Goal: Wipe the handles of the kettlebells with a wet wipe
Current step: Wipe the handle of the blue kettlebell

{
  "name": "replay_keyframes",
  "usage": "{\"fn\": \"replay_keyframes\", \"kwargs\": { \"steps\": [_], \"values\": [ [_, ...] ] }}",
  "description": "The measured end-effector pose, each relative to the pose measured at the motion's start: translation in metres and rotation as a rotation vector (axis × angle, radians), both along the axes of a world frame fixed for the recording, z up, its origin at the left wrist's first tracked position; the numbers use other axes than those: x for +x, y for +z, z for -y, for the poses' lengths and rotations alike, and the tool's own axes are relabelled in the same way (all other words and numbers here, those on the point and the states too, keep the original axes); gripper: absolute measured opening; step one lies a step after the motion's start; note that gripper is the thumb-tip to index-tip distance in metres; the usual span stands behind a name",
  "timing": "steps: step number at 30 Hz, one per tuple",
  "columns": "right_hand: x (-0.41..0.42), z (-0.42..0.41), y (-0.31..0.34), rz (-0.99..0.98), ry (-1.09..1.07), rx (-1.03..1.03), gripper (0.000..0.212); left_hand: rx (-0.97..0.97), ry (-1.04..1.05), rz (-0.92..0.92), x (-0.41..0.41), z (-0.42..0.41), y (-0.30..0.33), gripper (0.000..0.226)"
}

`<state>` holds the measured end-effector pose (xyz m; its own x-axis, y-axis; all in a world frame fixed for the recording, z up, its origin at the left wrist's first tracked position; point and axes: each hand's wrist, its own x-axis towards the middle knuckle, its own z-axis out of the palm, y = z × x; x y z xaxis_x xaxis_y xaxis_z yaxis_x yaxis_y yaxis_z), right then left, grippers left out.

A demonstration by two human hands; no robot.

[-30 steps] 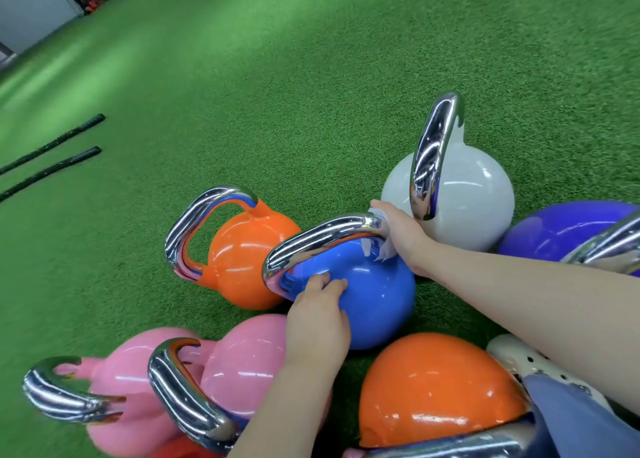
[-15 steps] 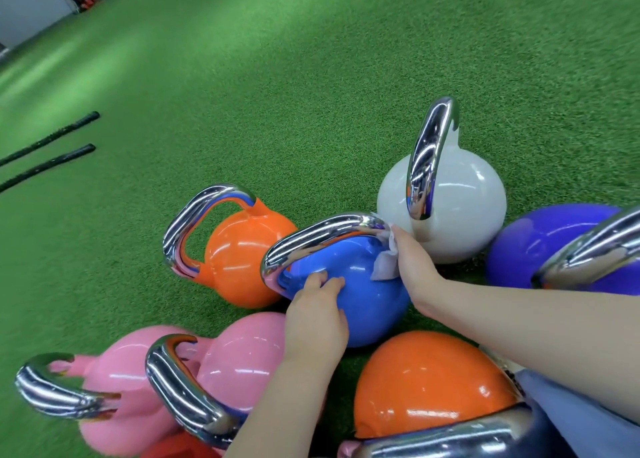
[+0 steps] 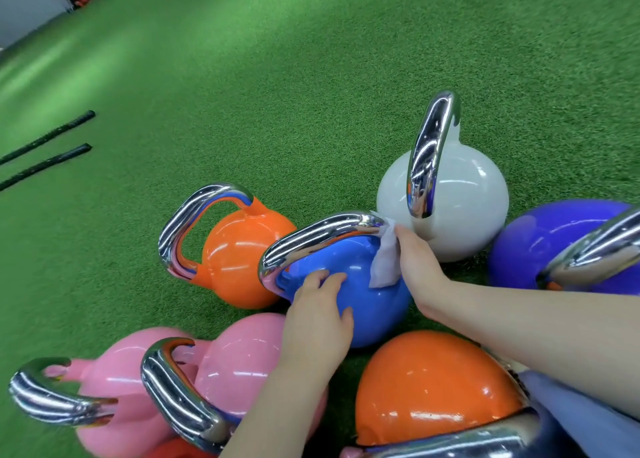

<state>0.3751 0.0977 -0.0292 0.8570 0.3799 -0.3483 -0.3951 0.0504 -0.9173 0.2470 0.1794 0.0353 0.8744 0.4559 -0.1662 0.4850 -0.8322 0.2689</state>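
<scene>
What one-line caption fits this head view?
Right hand wipes the blue kettlebell handle with a wet wipe; left hand steadies it.

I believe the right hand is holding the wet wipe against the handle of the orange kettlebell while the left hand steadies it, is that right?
Not quite: in the head view the right hand holds the wet wipe against the handle of the blue kettlebell, not an orange one. The left hand steadies that blue kettlebell.

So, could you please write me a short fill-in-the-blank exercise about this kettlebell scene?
1. The right hand holds the wet wipe against the handle of the ____ kettlebell.
2. The left hand rests on that kettlebell's ____.
3. The white kettlebell stands on green ____.

Missing words: blue; body; turf
</scene>
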Motion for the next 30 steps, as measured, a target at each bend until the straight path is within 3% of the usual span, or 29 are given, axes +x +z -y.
{"fn": "replay_keyframes", "kwargs": {
  "steps": [3, 5, 9, 14, 16, 18, 20, 23, 28, 30],
  "values": [
    [0.000, 0.000, -0.001, 0.043, 0.032, -0.060, 0.038, -0.081, -0.088, 0.248, 0.004, 0.017, 0.004, 0.033],
    [0.005, 0.001, 0.001, 0.084, 0.101, -0.152, 0.039, -0.148, -0.163, 0.304, 0.008, 0.029, 0.007, 0.034],
    [0.004, 0.003, 0.000, 0.074, 0.119, -0.145, 0.037, -0.206, -0.221, 0.177, 0.019, 0.041, -0.001, 0.044],
    [-0.008, 0.014, -0.008, -0.015, 0.104, -0.057, 0.018, -0.241, -0.177, 0.116, 0.027, 0.045, -0.011, 0.059],
    [-0.011, 0.014, -0.009, -0.068, 0.133, -0.052, 0.021, -0.172, -0.102, 0.102, 0.027, 0.041, -0.020, 0.062],
    [-0.012, 0.016, -0.008, -0.095, 0.139, -0.027, 0.037, 0.003, -0.087, 0.119, 0.031, 0.037, -0.029, 0.063],
    [-0.010, 0.017, -0.005, -0.124, 0.141, -0.077, 0.034, 0.061, -0.070, 0.038, 0.037, 0.035, -0.028, 0.064],
    [-0.009, 0.015, -0.009, -0.115, 0.098, -0.050, 0.033, 0.090, -0.047, -0.105, 0.050, 0.028, -0.025, 0.060],
    [-0.006, 0.011, -0.010, -0.206, 0.054, -0.004, 0.033, -0.038, 0.129, -0.006, 0.066, 0.017, -0.020, 0.021],
    [0.000, 0.010, -0.007, -0.242, 0.056, 0.007, 0.029, -0.068, 0.187, -0.002, 0.070, 0.019, -0.020, 0.020]
  ]
}}
